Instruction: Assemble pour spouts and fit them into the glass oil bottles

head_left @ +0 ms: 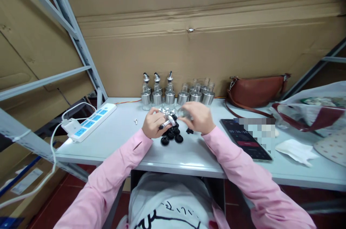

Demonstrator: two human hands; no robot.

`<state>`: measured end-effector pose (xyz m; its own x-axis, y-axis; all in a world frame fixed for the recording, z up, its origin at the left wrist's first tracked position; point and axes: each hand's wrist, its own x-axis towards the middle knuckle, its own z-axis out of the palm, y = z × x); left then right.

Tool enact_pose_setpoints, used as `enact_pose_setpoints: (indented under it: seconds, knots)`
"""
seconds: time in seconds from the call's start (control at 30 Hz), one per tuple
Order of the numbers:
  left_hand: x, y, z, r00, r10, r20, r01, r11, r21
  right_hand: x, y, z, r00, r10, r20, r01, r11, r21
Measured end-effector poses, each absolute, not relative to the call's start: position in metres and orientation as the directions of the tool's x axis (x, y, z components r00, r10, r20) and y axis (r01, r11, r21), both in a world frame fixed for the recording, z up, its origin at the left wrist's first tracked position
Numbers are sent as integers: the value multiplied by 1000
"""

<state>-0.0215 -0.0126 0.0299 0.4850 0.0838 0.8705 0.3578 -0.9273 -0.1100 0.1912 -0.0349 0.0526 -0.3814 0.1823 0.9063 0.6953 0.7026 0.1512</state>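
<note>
My left hand (155,124) is closed around a silver pour spout (168,121) with a black tip, which lies tilted towards the lower left. Blurred by motion, my right hand (199,116) is just to the right, its fingers curled towards the spout. Something clear shows at its fingertips, but I cannot make out what it is. Below and between the hands lie several round black stoppers (171,135). More shiny metal pieces (163,111) sit behind my left fingers, partly hidden. Small black pieces (189,131) lie under my right hand.
Glass bottles with steel bands (169,96) line the back of the table (113,146); three on the left carry spouts. On the left are a power strip (93,122) and a white earbud (136,121). A tablet (243,139), tissue (296,151) and brown bag (254,92) occupy the right.
</note>
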Motion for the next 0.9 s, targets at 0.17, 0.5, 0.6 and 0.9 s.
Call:
enact_pose_setpoints:
  seconds: [0.17,0.5,0.6,0.9]
  knots:
    - [-20,-5,24,540,161,826,410,-907,-91,209,-14,72,334,186,924,649,665,-369]
    - [-14,-5,17,601,329,729,500,-866,-22,191,83,52,324,471,821,546,615,-569]
    - [-15,-6,18,569,305,763,500,-865,-27,186,102,37,317,487,814,585,576,-572]
    - [-13,-4,17,551,234,801,485,-871,-79,186,127,16,267,563,782,671,474,-570]
